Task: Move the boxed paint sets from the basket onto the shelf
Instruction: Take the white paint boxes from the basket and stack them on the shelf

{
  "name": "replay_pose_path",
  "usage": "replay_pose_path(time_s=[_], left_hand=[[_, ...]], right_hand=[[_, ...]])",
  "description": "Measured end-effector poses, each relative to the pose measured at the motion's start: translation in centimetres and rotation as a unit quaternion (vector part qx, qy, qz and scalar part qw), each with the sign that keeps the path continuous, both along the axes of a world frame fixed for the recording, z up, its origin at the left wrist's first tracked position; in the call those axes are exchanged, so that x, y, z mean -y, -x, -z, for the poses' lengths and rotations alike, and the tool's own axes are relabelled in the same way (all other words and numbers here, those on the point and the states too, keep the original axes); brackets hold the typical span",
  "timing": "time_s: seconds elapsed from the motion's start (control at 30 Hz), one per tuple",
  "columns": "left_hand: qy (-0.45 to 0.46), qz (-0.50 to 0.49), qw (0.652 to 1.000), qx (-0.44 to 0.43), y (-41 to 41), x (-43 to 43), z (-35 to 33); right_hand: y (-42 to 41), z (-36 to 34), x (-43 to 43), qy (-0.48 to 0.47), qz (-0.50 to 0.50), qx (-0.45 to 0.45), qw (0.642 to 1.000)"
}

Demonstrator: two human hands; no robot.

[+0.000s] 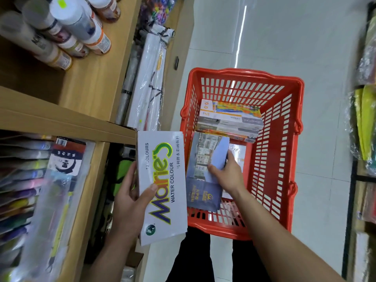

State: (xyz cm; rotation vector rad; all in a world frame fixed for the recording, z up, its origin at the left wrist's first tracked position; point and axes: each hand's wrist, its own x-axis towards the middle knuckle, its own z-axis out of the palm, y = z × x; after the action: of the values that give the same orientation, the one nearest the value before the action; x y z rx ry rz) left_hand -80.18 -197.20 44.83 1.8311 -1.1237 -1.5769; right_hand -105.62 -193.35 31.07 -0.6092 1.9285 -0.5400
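Left hand (130,197) grip closed on white Marie's box (161,186), thumb on front face, fingers behind its left edge; box reads "12 COLOURS" and "WATER COLOUR", held lengthwise at frame centre-left, just left of the basket rim. Right hand (227,171) grip wrapped round a pale blue box (218,154), thumb on its left side, fingers on the right side; this box sits tilted inside the red basket (284,139), directly under the hand, over a dark blue boxed set (200,186) lying along the basket's left wall. Further up in the basket, a stack of boxed paint sets (230,121), top one with orange-yellow artwork, well apart from both hands. Basket stands on the pale tiled floor (305,47), centre-right of frame. Wooden shelf (67,123) fills the left side, board edge just beside the top of the Marie's box. Spray cans (67,27) upper left. Coloured tubes in clear packs (24,180) lower left, blurred. White wrapped rolls (148,82) lean between shelf and basket.
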Motion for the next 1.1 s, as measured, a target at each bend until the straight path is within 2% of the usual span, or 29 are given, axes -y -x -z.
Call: replay_pose_path(time_s=[0.2,0.33,0.43,0.63,0.77,0.9,1.1], left_hand=[[-0.013,-0.009,1.0,-0.005,0.4,0.0,0.3],[-0.008,-0.016,1.0,-0.02,0.6,0.0,0.2],[-0.011,-0.026,0.999,-0.027,1.0,-0.1,-0.3],[-0.009,-0.022,0.995,-0.093,3.0,-0.6,-4.0],[0.008,-0.021,0.99,-0.141,6.2,-1.5,-7.3],[0.002,-0.04,0.984,-0.171,8.8,-2.9,-9.5],[-0.032,-0.078,0.978,-0.191,11.9,-5.5,-12.2]], right_hand=[[-1.4,0.0,-0.4,0.057,0.105,0.071,0.99],[-1.3,-0.3,-1.0,0.067,0.055,0.118,0.989],[-0.7,-1.1,-1.6,0.086,0.063,0.139,0.985],[2.8,-8.3,-2.8,0.183,0.073,0.154,0.968],[3.8,-13.6,-2.7,0.202,0.1,0.221,0.949],[5.1,-17.8,-3.0,0.224,0.11,0.236,0.939],[6.3,-22.6,-3.6,0.249,0.057,0.234,0.938]])
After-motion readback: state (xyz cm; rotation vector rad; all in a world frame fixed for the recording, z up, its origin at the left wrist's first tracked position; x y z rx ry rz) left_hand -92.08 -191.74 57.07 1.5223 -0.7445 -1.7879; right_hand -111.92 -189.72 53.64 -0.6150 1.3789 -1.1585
